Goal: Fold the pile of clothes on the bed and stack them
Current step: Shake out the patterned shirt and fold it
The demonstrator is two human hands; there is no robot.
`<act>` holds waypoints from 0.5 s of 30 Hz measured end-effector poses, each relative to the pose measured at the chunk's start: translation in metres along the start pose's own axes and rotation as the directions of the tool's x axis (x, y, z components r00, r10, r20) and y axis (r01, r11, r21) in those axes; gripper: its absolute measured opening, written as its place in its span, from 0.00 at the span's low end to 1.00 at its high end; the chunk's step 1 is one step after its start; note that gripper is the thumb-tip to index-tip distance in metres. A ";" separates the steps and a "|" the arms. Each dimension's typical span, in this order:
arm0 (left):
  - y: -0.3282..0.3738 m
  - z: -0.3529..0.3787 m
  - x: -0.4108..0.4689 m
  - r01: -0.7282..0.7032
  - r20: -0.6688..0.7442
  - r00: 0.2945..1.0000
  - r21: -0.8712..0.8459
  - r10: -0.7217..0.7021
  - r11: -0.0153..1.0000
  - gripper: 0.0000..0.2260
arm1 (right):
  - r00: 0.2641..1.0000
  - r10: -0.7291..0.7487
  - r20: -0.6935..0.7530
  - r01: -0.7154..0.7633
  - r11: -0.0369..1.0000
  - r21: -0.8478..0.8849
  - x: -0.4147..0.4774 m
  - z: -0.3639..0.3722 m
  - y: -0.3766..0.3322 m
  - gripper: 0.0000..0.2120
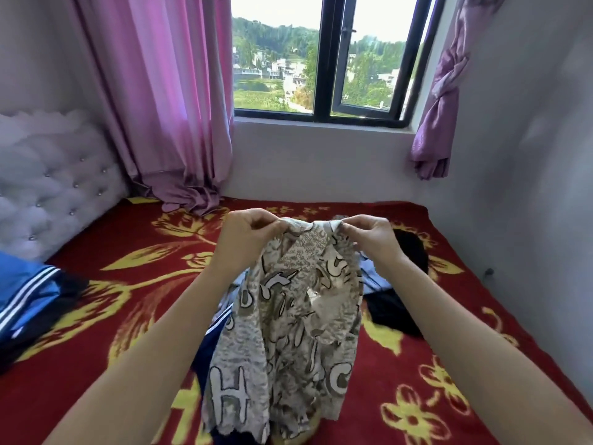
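Beige and grey letter-printed garment (288, 316) hangs over the middle of the red, yellow-flowered bed blanket (128, 252), its top edge pinched by the left hand (247, 232) and the right hand (369, 236). A crumpled black garment (394, 311) lies beside it, toward the blanket's right edge.

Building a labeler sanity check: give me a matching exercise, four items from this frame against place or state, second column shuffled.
1. patterned garment
2. black garment
3. blue striped garment
4. right curtain

A. tied in a knot
B. at the left edge of the bed
C. pinched at its top by left hand and right hand
D. lying on the bed, right of the held garment

Pairs: 1-C, 2-D, 3-B, 4-A
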State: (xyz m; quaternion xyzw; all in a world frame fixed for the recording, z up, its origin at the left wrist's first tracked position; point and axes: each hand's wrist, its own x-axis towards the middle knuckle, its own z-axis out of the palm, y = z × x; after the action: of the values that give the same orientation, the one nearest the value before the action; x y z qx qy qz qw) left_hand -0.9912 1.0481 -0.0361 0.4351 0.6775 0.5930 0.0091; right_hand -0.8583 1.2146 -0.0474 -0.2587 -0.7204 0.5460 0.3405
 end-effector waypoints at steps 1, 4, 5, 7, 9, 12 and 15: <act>0.002 -0.001 0.001 0.001 -0.013 1.000 -0.007 -0.001 1.000 0.05 | 1.000 0.011 0.003 -0.011 1.000 0.028 -0.003 0.002 0.006 0.06; 0.006 -0.009 0.003 0.003 -0.072 0.997 -0.023 -0.005 1.000 0.04 | 0.994 0.109 -0.005 -0.107 0.984 0.142 -0.013 0.003 0.036 0.09; 0.007 -0.014 0.004 0.001 -0.095 0.995 -0.020 -0.003 1.000 0.04 | 0.987 0.157 0.023 -0.159 0.976 0.148 -0.017 0.003 0.051 0.11; 0.008 -0.024 0.006 0.004 -0.133 0.991 -0.029 -0.008 1.000 0.06 | 0.958 0.242 0.152 -0.253 0.966 0.056 -0.028 0.007 0.083 0.19; 0.007 -0.034 0.008 0.016 -0.163 0.986 -0.030 -0.021 0.999 0.06 | 0.917 0.291 0.272 -0.291 0.956 -0.040 -0.039 0.013 0.107 0.27; 0.005 -0.051 0.007 0.048 -0.208 0.977 -0.032 -0.053 0.998 0.09 | 0.891 0.296 0.343 -0.275 0.955 -0.110 -0.044 0.030 0.117 0.30; -0.001 -0.069 0.001 0.075 -0.251 0.965 -0.036 -0.082 0.997 0.11 | 0.890 0.273 0.366 -0.239 0.962 -0.135 -0.042 0.045 0.109 0.31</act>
State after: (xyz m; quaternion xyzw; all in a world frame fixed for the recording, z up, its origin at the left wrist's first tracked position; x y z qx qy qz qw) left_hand -1.0288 0.9938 -0.0156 0.3288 0.6820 0.6514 -0.0480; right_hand -0.8664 1.1858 -0.1689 -0.2547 -0.7553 0.5942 0.1076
